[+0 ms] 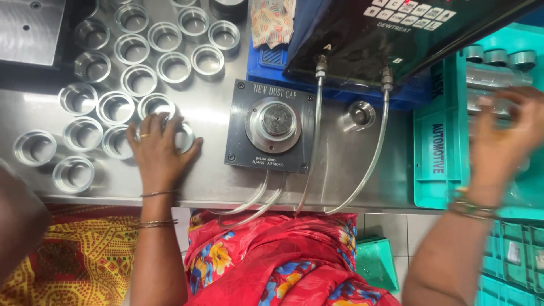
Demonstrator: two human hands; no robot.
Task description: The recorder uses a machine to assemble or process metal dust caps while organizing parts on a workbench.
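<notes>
A brushed steel surface (pixel 334 181) lies in front of you, dull and scuffed, with tiled floor showing below its near edge. Across its left half stand many short machined metal rings (pixel 116 107), each a bright, thin-walled cylinder with its bore facing straight up.

Your left hand (pixel 157 150) lies flat on one such ring (pixel 185 136) at the near right edge of that cluster. The fingers are spread over its top in a loose grip, more covering than clenched, and only a curved sliver of the rim shows past your fingers. The ring sits upright on the surface, its axis vertical like its neighbours.

Just to the right of that hand is a square grey gauge plate (pixel 269 126), matte, bolted at its corners, with a round polished seat at the centre. Clear flexible tubes (pixel 374 156) curve from it and from a dark instrument box (pixel 362 42) behind.

Your right hand (pixel 504 141) reaches into a teal plastic crate (pixel 439 153) at the far right, fingers curled over smooth metal cylinders (pixel 496 73) lying on their sides. It is blurred, so I cannot tell whether it has hold of one.
</notes>
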